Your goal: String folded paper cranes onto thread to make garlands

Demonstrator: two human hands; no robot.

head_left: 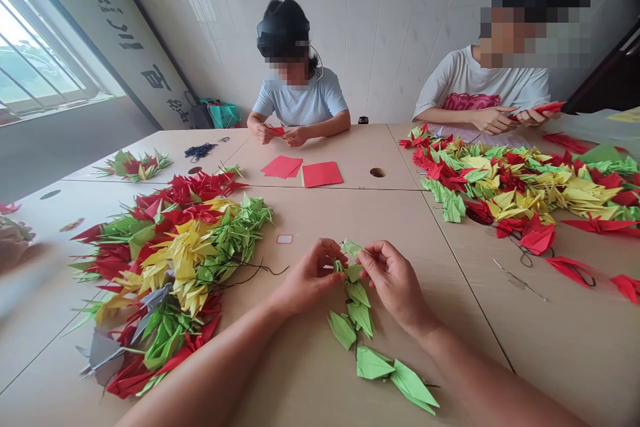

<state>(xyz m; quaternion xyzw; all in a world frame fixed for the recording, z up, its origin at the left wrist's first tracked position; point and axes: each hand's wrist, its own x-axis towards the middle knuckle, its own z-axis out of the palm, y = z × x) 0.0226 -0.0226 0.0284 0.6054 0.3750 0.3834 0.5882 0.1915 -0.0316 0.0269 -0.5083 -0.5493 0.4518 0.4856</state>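
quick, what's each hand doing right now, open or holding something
Left hand: fingers curled beside the green origami crane; whether it grips cannot be told.
Right hand: closed, pinching that crane between thumb and fingers.

Daylight from barred window [37,57], upper left; view beyond washed pale. Streaky glare on tiled wall [370,27]. Shadows soft on worktop [400,220]. Left-edge arm [20,257] smeared. Two heads [284,33] partly pixelated. Wide-angle stretch toward edges.
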